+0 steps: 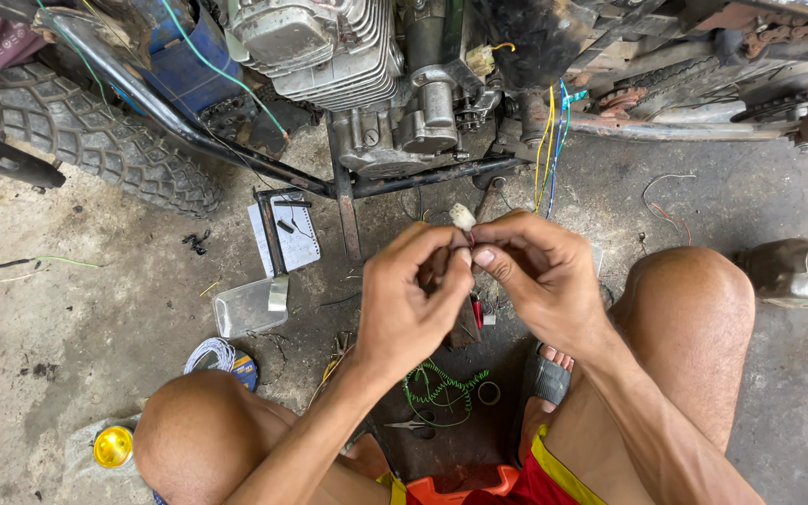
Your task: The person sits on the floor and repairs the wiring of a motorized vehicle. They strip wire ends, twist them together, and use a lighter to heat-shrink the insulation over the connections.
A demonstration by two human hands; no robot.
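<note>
We pinch a small white plug (462, 217) between our left hand (411, 297) and right hand (540, 276), both closed on it, above the floor (95, 309). It may slip among the green wire (437, 388) and pliers (411, 425).

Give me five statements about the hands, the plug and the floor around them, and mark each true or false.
1. Both hands, left hand and right hand, pinch a small white connector. True.
2. A coil of green wire lies on the floor between the knees. True.
3. The tyre lies at the far right. False: it is upper left.
4. The yellow lens sits on the engine. False: it lies on the floor, lower left.
5. Coloured wires hang from the frame. True.
</note>
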